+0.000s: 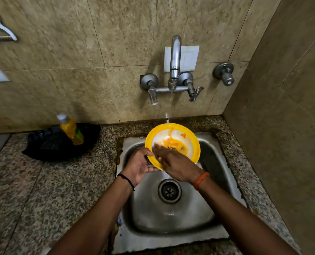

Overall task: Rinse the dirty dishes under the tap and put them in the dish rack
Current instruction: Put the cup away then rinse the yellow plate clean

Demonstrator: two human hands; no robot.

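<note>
Water from the tap (175,57) falls onto a yellow-rimmed plate (173,142), held tilted above the steel sink (204,205). The left hand (141,165) grips its near-left rim, thumb over the edge. The right hand (173,161) lies on the smeared white centre, fingers straight though blurred. On the counter (42,188) stands a yellow bottle (71,129); its label is unreadable.
</note>
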